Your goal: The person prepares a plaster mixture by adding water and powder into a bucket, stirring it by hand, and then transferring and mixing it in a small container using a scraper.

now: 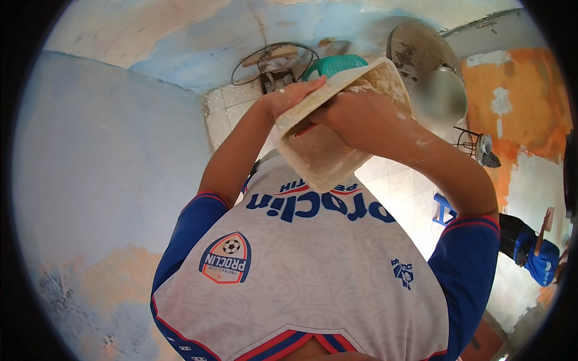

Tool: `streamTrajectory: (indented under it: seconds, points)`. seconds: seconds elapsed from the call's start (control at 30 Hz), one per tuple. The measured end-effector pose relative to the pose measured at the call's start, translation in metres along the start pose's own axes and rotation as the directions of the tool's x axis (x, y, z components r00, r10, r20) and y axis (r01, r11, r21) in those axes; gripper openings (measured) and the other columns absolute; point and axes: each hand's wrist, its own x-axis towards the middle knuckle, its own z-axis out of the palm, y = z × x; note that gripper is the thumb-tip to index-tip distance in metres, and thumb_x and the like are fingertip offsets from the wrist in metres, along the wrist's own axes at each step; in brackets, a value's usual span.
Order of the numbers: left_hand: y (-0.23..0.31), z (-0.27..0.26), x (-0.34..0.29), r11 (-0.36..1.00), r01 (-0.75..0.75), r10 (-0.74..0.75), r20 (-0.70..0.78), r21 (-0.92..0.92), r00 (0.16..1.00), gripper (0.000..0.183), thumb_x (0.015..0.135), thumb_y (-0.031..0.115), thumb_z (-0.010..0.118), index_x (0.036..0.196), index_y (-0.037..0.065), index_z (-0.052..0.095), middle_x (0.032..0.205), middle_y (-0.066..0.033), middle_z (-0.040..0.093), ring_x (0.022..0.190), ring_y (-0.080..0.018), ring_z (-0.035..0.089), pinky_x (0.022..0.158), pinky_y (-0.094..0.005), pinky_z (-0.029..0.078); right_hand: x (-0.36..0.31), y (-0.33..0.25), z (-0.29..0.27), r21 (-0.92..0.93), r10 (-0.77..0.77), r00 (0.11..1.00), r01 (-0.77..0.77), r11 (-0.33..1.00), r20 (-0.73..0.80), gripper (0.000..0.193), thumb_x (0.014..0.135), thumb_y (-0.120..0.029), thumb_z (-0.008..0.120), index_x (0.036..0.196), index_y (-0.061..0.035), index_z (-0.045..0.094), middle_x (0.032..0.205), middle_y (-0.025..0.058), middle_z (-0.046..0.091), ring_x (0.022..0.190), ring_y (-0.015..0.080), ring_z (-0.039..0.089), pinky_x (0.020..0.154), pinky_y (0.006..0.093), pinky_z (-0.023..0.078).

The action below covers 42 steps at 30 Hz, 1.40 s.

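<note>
A whitish rectangular tub [328,157], crusted with pale residue, is tilted in front of my chest with its opening toward me. My left hand [296,97] grips its far left rim, with the fingers wrapped partly behind the wall. Inside the tub is my right hand [355,117], its fingers curled down against the inner wall. A narrow red edge [306,130] shows beside those fingers; the rest of that object is hidden by the hand. White smears mark my right wrist and forearm.
Behind the tub sits a green rounded container [340,64], near a black wire coil [244,67] on the tiled floor. A stained round disc [415,42] stands at the back right. A blue stool [444,209] and blue bag [543,263] lie to the right. A patchy painted wall [108,162] rises at left.
</note>
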Motion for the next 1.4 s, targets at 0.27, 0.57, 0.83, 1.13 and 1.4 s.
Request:
streamTrajectory:
  seconds: [0.27,0.57,0.83,1.13,1.4]
  points:
    - [0.005,0.025,0.007,1.000,-0.029,0.029,-0.085,0.003,0.996,0.060,0.105,0.055,0.043,0.137,0.006,0.059,0.121,-0.0101,0.067,0.102,-0.0162,0.066,0.089,-0.0315,0.055,-0.012,0.011,-0.014,0.027,-0.058,0.981,0.054,0.998,0.185,0.037,0.084,-0.010,0.068,0.118,-0.0236,0.072,0.098,0.0071,0.074,0.092,0.0271,0.073,0.081,0.0396,0.060]
    - [0.002,0.029,0.005,0.990,-0.045,0.064,-0.145,0.134,0.987,0.058,0.106,0.053,0.041,0.132,0.006,0.062,0.118,-0.0106,0.068,0.099,-0.0173,0.068,0.089,-0.0322,0.057,-0.004,0.018,-0.012,-0.099,0.081,0.984,-0.066,0.993,0.157,0.033,0.085,-0.010,0.067,0.115,-0.0230,0.072,0.099,0.0054,0.074,0.095,0.0272,0.072,0.084,0.0378,0.058]
    - [0.007,0.040,-0.002,0.999,-0.017,0.020,-0.068,0.052,0.997,0.060,0.106,0.053,0.040,0.137,0.004,0.057,0.124,-0.0117,0.067,0.104,-0.0164,0.067,0.090,-0.0303,0.057,-0.008,0.008,-0.015,0.054,0.002,0.960,-0.018,0.998,0.279,0.035,0.087,-0.007,0.063,0.116,-0.0239,0.073,0.097,0.0075,0.074,0.095,0.0295,0.072,0.084,0.0405,0.058]
    - [-0.007,-0.017,0.024,1.000,-0.026,0.024,0.232,0.008,0.972,0.058,0.106,0.054,0.041,0.132,0.006,0.060,0.117,-0.0071,0.067,0.096,-0.0105,0.066,0.080,-0.0249,0.057,-0.001,0.011,-0.018,-0.093,-0.049,0.995,0.058,0.994,0.092,0.037,0.086,-0.008,0.065,0.118,-0.0242,0.072,0.096,0.0098,0.074,0.097,0.0284,0.072,0.082,0.0392,0.058]
    - [0.010,0.037,-0.009,0.999,-0.050,0.051,-0.146,0.011,0.988,0.058,0.105,0.053,0.044,0.134,0.005,0.059,0.113,-0.0102,0.069,0.090,-0.0154,0.068,0.076,-0.0346,0.059,0.003,0.002,-0.009,-0.146,-0.034,0.981,0.063,0.987,0.193,0.039,0.084,-0.007,0.067,0.118,-0.0242,0.072,0.097,0.0086,0.075,0.094,0.0272,0.073,0.082,0.0380,0.059]
